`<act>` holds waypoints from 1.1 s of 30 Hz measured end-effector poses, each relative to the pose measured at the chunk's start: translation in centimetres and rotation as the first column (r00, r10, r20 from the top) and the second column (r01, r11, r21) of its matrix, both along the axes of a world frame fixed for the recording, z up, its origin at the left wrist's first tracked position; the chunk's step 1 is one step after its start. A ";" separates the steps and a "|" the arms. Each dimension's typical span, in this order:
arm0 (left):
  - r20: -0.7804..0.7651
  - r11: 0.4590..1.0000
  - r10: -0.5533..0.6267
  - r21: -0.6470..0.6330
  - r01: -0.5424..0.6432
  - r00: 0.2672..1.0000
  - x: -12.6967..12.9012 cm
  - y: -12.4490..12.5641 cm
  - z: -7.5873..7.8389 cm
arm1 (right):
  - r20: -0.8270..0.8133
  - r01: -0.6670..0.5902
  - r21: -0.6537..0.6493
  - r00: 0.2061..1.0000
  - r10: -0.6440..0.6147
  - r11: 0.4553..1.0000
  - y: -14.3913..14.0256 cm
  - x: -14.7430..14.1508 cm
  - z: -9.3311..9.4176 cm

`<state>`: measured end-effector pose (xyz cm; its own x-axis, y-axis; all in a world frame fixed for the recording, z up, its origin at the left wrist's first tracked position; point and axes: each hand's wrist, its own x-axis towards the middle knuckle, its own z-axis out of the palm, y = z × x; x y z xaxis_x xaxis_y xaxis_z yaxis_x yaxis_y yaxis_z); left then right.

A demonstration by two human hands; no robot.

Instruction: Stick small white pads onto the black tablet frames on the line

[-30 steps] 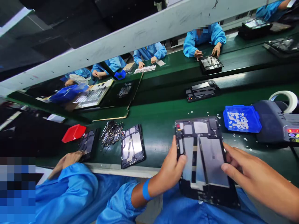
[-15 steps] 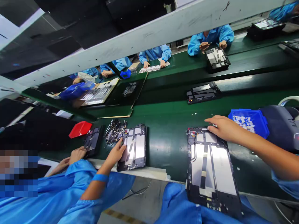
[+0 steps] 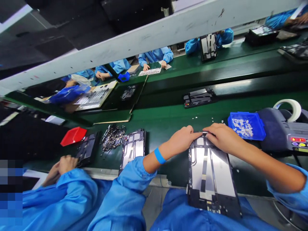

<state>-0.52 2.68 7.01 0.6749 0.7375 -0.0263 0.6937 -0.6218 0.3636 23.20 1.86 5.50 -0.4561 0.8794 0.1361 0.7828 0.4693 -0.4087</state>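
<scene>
Both hands, left (image 3: 183,140) and right (image 3: 221,137), fingertips pressed together on far edge of tablet frame (image 3: 211,175), near blue tray (image 3: 246,125).

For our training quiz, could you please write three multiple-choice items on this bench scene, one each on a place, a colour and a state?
1. Where is the blue tray?
A. Right of the frame, beside the grey machine
B. On the person's lap
C. Left of the red tray

2. What colour is the band on the left wrist?
A. Red
B. Blue
C. White

3. How does the tablet frame lie?
A. Standing upright
B. Lifted clear in both hands
C. Flat, near end past the bench edge

Answers:
1 A: it sits next to the grey machine.
2 B: the wristband is blue.
3 C: it lies flat with the left hand and right hand on its far end.
</scene>
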 end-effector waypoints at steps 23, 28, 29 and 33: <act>0.588 0.839 0.539 -0.437 -0.324 0.603 -0.7 -4.1 -3.7 | -0.450 -0.068 -0.480 0.875 -0.179 0.875 -0.4 -4.5 -0.3; 0.521 0.721 0.677 -0.614 -0.322 0.520 0.1 -4.2 -3.2 | -0.407 -0.028 -0.361 0.904 -0.131 0.932 -1.3 -4.5 -0.3; 0.515 0.712 0.687 -0.618 -0.333 0.512 0.1 -4.1 -3.2 | -0.391 -0.003 -0.319 0.911 -0.129 0.948 -1.5 -4.6 -0.4; 0.520 0.711 0.693 -0.610 -0.351 0.500 -0.1 -3.9 -3.5 | -0.313 0.118 -0.138 0.937 -0.156 0.983 -2.0 -5.2 -1.0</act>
<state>-0.63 -1.26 3.54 0.0997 0.9884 -0.1144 0.2771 0.0829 0.9573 18.04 -0.11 4.49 -0.2790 0.9485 0.1498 0.6539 0.3019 -0.6937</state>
